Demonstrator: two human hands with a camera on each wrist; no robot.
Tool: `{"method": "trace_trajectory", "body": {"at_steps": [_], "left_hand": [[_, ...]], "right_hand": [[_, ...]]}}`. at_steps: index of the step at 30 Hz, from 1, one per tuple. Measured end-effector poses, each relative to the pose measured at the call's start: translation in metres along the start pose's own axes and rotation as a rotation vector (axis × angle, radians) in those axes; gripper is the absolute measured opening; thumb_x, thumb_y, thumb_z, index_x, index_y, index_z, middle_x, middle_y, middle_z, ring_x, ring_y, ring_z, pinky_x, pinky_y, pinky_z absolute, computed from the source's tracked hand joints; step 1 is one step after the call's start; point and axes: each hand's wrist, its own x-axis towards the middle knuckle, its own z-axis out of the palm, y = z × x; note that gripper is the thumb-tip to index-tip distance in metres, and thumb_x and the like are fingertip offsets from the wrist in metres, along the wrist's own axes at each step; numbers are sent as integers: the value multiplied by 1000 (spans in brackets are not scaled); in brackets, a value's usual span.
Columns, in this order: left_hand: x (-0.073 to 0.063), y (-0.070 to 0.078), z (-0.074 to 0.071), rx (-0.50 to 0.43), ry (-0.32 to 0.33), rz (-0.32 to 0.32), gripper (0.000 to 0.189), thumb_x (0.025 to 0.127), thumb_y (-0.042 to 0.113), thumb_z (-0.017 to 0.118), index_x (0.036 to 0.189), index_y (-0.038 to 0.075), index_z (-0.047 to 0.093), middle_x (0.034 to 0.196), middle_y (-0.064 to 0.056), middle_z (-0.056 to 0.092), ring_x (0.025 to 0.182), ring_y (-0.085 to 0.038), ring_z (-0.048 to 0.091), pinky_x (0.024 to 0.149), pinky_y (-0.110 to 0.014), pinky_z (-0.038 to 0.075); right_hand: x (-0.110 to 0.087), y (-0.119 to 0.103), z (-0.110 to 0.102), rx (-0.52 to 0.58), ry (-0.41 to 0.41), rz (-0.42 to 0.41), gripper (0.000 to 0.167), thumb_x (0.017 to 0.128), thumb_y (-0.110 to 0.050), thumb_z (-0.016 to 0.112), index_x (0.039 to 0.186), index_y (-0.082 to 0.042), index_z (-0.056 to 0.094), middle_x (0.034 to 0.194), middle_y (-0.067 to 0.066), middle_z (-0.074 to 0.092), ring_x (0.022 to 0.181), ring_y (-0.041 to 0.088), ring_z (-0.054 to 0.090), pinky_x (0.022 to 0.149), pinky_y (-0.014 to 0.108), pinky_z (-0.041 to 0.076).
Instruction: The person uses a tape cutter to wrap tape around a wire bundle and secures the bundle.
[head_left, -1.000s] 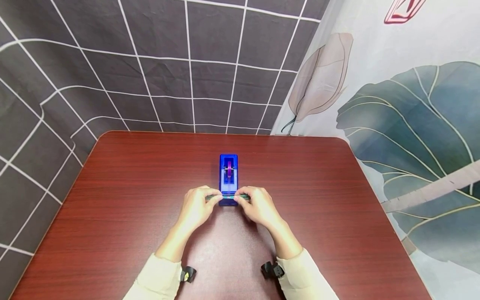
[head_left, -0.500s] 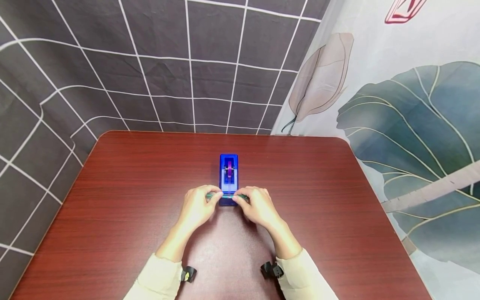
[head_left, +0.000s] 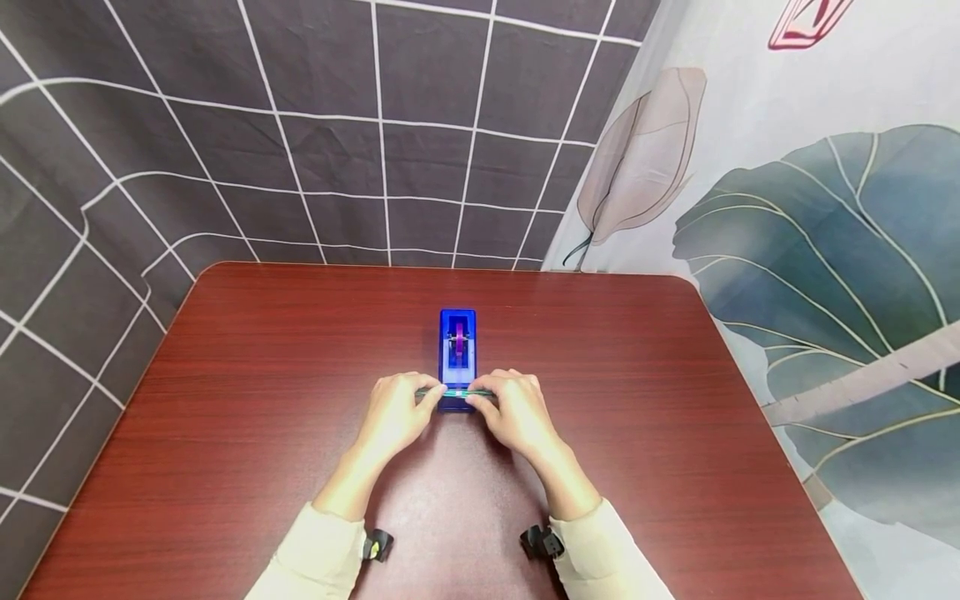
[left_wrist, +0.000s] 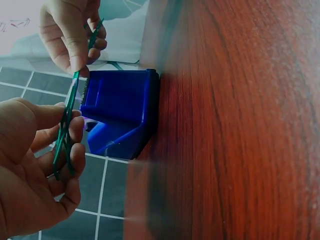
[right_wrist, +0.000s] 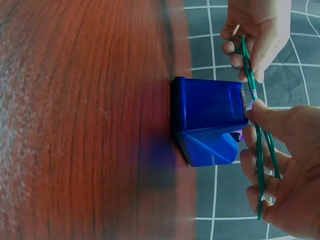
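A blue tape dispenser [head_left: 457, 375] with a purple roll stands mid-table, its serrated edge [left_wrist: 84, 92] toward me. Just above that edge, both hands hold a thin bundle of shiny green strips [left_wrist: 65, 125] stretched sideways. My left hand [head_left: 393, 412] pinches one side between thumb and fingers. The other side is pinched by my right hand [head_left: 519, 412]. Between the thumbs, a pale, whitish band [right_wrist: 253, 94] shows on the strips. Loose green ends [right_wrist: 260, 185] lie along the curled fingers in the right wrist view. Whether the strips touch the serrated edge, I cannot tell.
The reddish-brown wooden table [head_left: 300, 333] extends around the dispenser. Behind it hangs a dark grey cloth [head_left: 315, 150] with white grid lines. A white leaf-patterned curtain [head_left: 750, 92] hangs at the right. Each wrist wears a small black camera.
Both hands stay almost in place, still pinching the green strips over the front of the dispenser. The strips have shifted very slightly between the fingers.
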Motion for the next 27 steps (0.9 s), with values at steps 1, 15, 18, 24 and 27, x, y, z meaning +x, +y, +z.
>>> {"method": "trace_trajectory", "body": {"at_steps": [1, 15, 18, 24, 27], "left_hand": [[0, 0, 0, 0, 2, 2, 13, 94, 19, 72, 95, 9, 79, 91, -6, 76, 93, -30, 72, 88, -53, 48], [-4, 3, 0, -2, 79, 35, 7, 88, 11, 76, 92, 8, 81, 88, -4, 74, 88, -28, 65, 80, -48, 47], [-4, 3, 1, 2, 86, 40, 8, 88, 12, 77, 92, 7, 80, 88, -4, 74, 88, -28, 66, 80, -47, 47], [-8, 6, 1, 6, 92, 51, 7, 88, 12, 77, 91, 8, 80, 87, -3, 73, 86, -26, 65, 78, -46, 47], [-11, 7, 0, 3, 94, 50, 6, 88, 11, 77, 91, 8, 81, 86, -2, 73, 86, -25, 65, 78, -46, 46]], "right_hand": [[0, 0, 0, -4, 12, -6, 6, 86, -19, 80, 90, -16, 77, 87, -3, 72, 87, 22, 66, 82, 49, 44], [-1, -5, -1, -123, 42, -54, 10, 87, -20, 80, 92, -13, 75, 88, 1, 73, 85, 23, 65, 74, 45, 43], [-2, -5, -1, -144, 49, -70, 9, 88, -21, 79, 92, -13, 77, 86, 1, 73, 84, 23, 64, 73, 44, 42], [-5, -7, -4, -166, 80, -104, 8, 86, -22, 80, 90, -15, 78, 81, -1, 71, 80, 22, 62, 72, 44, 42], [-8, -9, -7, -165, 87, -116, 7, 86, -21, 81, 89, -15, 78, 79, -3, 69, 78, 21, 62, 72, 43, 42]]}}
